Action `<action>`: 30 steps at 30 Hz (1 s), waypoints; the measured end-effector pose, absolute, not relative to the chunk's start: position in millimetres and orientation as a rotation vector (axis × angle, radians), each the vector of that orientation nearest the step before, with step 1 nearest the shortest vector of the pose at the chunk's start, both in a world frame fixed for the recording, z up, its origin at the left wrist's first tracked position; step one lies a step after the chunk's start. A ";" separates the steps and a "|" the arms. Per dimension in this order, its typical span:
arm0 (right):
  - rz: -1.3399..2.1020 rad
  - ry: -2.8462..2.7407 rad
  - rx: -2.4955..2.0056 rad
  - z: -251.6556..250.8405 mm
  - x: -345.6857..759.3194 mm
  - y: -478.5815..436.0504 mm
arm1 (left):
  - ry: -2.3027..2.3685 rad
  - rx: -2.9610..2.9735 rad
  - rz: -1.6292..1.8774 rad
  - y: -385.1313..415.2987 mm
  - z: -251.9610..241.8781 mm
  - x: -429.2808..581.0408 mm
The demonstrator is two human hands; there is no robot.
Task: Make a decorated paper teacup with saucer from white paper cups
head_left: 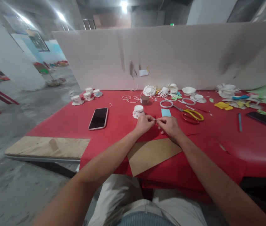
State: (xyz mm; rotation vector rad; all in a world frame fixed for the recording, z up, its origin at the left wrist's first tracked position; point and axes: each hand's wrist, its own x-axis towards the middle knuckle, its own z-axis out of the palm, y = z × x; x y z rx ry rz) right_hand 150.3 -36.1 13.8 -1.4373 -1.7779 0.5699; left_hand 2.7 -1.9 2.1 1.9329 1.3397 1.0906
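Over the red table my left hand [145, 123] and my right hand [169, 126] meet fingertip to fingertip. Each is closed in a pinch; whatever lies between the fingers is too small to make out. Just behind my left hand stands a white paper cup [138, 111], upside down with a frilled lower edge. A light blue paper piece [166, 112] lies right behind my right hand. Below both wrists rests a brown paper sheet [154, 155]. Scissors with yellow and red handles [191, 115] lie to the right of my right hand.
A phone [98, 119] lies left, with several frilled cups [77, 100] behind it. A brown tape roll [144, 100], white string [130, 99] and paper scraps [223, 105] lie along the back. A blue pen [240, 122] sits right. A tall pale board [170, 56] closes the far side.
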 end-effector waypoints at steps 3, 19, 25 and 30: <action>0.531 -1.795 -1.458 14.6 149.5 -36.3 | 1.325 1.959 1.093 -4.9 4.6 3.5; 1.112 -1.220 -1.332 13.6 146.4 -26.8 | 1.194 1.655 1.219 2.7 -4.0 4.3; 1.239 -1.105 -1.218 21.0 146.6 -29.9 | 1.211 1.738 1.230 4.2 -4.5 3.1; 1.162 -1.202 -1.282 20.6 145.5 -30.6 | 1.177 1.794 1.259 1.0 -1.3 3.7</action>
